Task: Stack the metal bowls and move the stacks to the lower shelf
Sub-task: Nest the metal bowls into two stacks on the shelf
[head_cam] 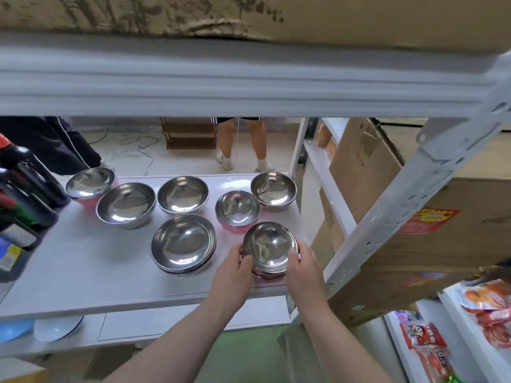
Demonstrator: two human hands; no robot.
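Steel small stack [269,251] sits cupped between both hands, left [235,275] and right [302,272] pressing its sides; lower shelf [166,324] lies straight below.

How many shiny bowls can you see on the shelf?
7 bowl tops: back row; middle; front stack; one held between both hands. Stacks hide more underneath.

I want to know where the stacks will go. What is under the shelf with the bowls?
Under the shelf a lower shelf shows a white plate and a blue plate at its left end. The upper shelf covers the rest.
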